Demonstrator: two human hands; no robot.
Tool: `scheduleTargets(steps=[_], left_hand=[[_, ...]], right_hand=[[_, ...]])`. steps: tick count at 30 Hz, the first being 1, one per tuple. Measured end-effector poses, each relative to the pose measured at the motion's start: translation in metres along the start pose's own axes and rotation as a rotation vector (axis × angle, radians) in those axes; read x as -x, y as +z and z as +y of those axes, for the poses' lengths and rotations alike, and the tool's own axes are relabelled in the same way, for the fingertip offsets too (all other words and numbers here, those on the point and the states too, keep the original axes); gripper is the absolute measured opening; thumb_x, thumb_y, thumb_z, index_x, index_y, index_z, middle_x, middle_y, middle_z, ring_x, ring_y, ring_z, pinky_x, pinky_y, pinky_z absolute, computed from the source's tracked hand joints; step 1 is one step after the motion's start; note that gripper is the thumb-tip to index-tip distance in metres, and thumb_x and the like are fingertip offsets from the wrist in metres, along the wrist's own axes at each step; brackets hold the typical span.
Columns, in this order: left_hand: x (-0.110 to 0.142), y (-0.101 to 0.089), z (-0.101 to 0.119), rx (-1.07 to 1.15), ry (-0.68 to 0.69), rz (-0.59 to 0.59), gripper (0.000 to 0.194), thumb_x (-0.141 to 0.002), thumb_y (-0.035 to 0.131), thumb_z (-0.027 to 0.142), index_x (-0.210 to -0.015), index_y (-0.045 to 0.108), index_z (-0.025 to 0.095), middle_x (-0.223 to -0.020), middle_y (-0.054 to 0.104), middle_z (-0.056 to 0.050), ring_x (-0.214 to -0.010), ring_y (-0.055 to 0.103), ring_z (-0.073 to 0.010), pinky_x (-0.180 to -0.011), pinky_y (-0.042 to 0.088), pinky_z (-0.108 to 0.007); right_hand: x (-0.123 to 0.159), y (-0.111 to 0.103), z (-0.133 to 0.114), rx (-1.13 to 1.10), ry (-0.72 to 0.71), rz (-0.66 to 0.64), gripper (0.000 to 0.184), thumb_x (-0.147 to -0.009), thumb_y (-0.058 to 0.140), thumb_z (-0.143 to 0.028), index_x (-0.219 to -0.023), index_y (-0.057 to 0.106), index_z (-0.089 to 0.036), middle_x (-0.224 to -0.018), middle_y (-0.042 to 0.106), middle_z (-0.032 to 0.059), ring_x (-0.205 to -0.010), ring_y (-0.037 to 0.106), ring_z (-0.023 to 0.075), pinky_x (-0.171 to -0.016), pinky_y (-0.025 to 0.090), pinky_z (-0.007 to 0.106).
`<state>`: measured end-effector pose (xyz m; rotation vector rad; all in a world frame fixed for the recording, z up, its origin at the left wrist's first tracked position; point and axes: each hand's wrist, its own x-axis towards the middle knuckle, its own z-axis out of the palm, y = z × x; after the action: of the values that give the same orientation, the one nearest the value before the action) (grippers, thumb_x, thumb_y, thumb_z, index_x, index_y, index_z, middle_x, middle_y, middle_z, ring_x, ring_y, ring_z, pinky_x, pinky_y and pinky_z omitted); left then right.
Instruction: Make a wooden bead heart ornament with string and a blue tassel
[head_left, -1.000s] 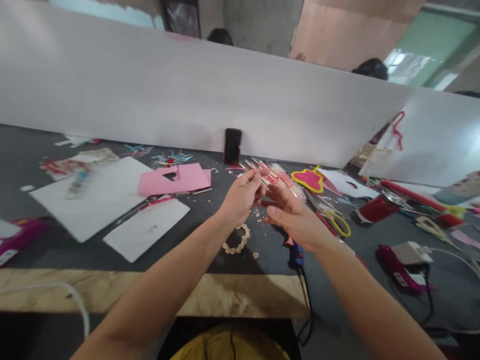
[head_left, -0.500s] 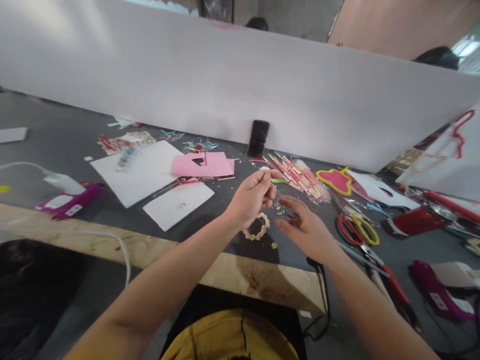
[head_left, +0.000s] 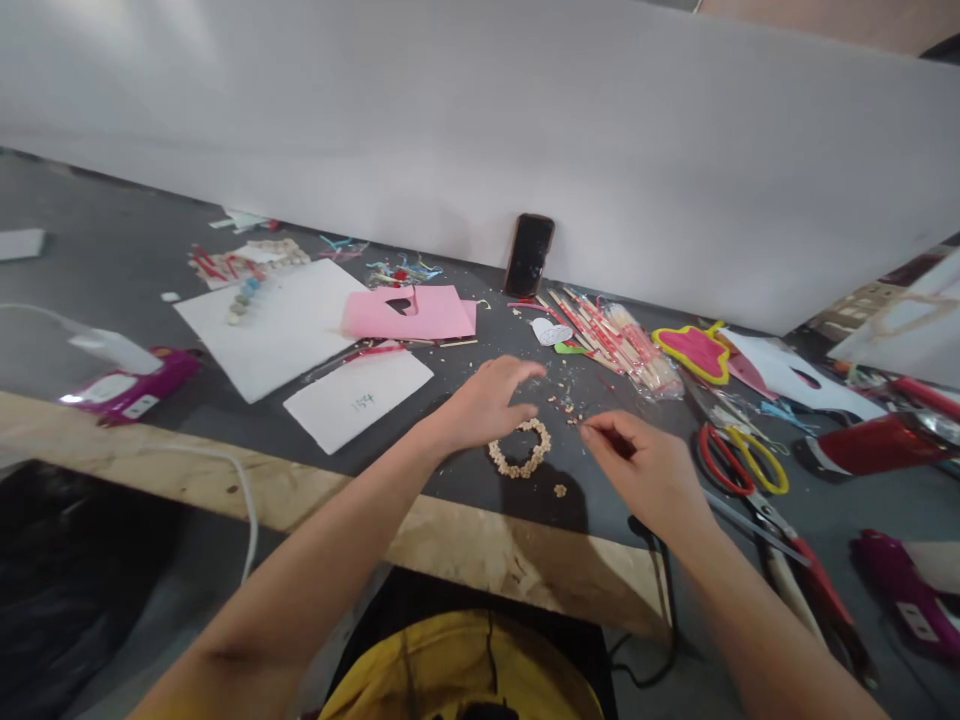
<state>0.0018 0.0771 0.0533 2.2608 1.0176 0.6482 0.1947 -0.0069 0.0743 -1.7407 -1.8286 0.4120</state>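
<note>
Left hand (head_left: pixel 489 405) hovers just above the bench (head_left: pixel 457 490), palm side toward the right, fingers apart, nothing in it. Nearest thing: beige beaded ring (head_left: pixel 518 472), flat on the bench by the left thumb, near the front edge. Right hand (head_left: pixel 646 468) is low on the other side, thumb and forefinger tips together beside a scatter of beige bits (head_left: pixel 570 409); can't tell if a bit is pinched between them, too small. One small flower-shaped piece (head_left: pixel 560 491) lies apart from the ring, lower right of it, between ring and right wrist.

Behind the hands: white paper heart (head_left: pixel 550 332), green scrap (head_left: pixel 571 349) next to it, red-and-beige sticks (head_left: pixel 592 328) partly in clear plastic. Phone (head_left: pixel 530 255) leans on the white panel (head_left: pixel 420 140). Left side: pink paper (head_left: pixel 431 312) with a cutout, overlapping a white sheet (head_left: pixel 262 340); white block (head_left: pixel 356 400) with handwriting in front. Right side: red-handled pliers (head_left: pixel 823 580), red can (head_left: pixel 862 443) tipped over.
</note>
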Motion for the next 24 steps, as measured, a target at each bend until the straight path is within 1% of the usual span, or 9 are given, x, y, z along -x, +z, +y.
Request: scheduleTargets(steps=[1,2,4,8,13,18,22,24], left_hand=[[0.002,0.003,-0.009,-0.069,-0.035,-0.051,0.035,-0.079,0.059,0.023,-0.113,0.055,0.02,-0.119,0.057,-0.009,-0.115,0.047,-0.0248,-0.1,0.033,-0.041],[0.005,0.006,-0.017,-0.11,-0.064,-0.079,0.031,-0.077,0.06,0.024,-0.108,0.059,0.021,-0.116,0.059,-0.009,-0.114,0.047,-0.0276,-0.098,0.034,-0.043],[0.007,0.013,-0.027,-0.159,-0.111,-0.116,0.026,-0.077,0.06,0.027,-0.102,0.063,0.022,-0.112,0.06,-0.009,-0.112,0.047,-0.0313,-0.095,0.035,-0.047],[0.005,0.022,-0.03,-0.224,-0.148,-0.145,0.024,-0.078,0.057,0.032,-0.099,0.064,0.021,-0.11,0.059,-0.01,-0.11,0.045,-0.0335,-0.091,0.035,-0.049],[0.003,0.026,-0.027,-0.269,-0.166,-0.141,0.019,-0.079,0.054,0.032,-0.092,0.064,0.022,-0.109,0.058,-0.007,-0.107,0.046,-0.0306,-0.09,0.036,-0.048],[0.004,0.026,-0.027,-0.27,-0.185,-0.143,0.018,-0.082,0.049,0.029,-0.089,0.064,0.022,-0.107,0.059,-0.005,-0.105,0.047,-0.0279,-0.089,0.036,-0.045],[0.003,0.025,-0.024,-0.232,-0.156,-0.145,0.017,-0.082,0.049,0.028,-0.09,0.063,0.021,-0.103,0.062,-0.005,-0.103,0.05,-0.0268,-0.089,0.037,-0.041],[0.004,0.023,-0.022,-0.201,-0.118,-0.152,0.016,-0.081,0.05,0.027,-0.085,0.063,0.019,-0.091,0.065,-0.005,-0.092,0.054,-0.0247,-0.085,0.04,-0.038]], right_hand=[[0.001,-0.001,0.003,0.068,-0.017,-0.006,0.015,-0.082,0.056,-0.036,-0.08,0.065,-0.024,-0.069,0.066,-0.0004,-0.061,0.058,0.016,-0.06,0.04,0.028],[0.002,-0.002,0.006,0.12,-0.03,-0.015,0.015,-0.083,0.055,-0.036,-0.081,0.064,-0.025,-0.071,0.068,-0.0002,-0.061,0.059,0.0165,-0.06,0.041,0.028],[0.003,-0.003,0.009,0.205,-0.058,-0.035,0.016,-0.084,0.053,-0.036,-0.082,0.064,-0.026,-0.073,0.069,0.0003,-0.061,0.06,0.0172,-0.059,0.041,0.028],[0.002,-0.002,0.012,0.344,-0.117,-0.091,0.017,-0.086,0.049,-0.034,-0.085,0.064,-0.026,-0.076,0.071,0.0008,-0.063,0.063,0.0181,-0.057,0.039,0.028],[0.005,0.012,0.012,0.451,-0.192,-0.162,0.018,-0.088,0.047,-0.03,-0.083,0.063,-0.024,-0.078,0.071,0.0003,-0.067,0.064,0.0166,-0.057,0.036,0.026],[0.001,0.024,0.009,0.493,-0.199,-0.245,0.017,-0.088,0.048,-0.029,-0.079,0.062,-0.022,-0.075,0.068,0.0012,-0.068,0.064,0.0169,-0.058,0.035,0.026],[0.001,0.022,0.006,0.445,-0.153,-0.277,0.018,-0.088,0.048,-0.028,-0.08,0.062,-0.022,-0.076,0.068,0.002,-0.07,0.064,0.0165,-0.06,0.036,0.025],[0.003,0.017,0.005,0.393,-0.114,-0.275,0.016,-0.088,0.048,-0.027,-0.081,0.062,-0.022,-0.078,0.069,0.0017,-0.069,0.063,0.0152,-0.061,0.037,0.024]])
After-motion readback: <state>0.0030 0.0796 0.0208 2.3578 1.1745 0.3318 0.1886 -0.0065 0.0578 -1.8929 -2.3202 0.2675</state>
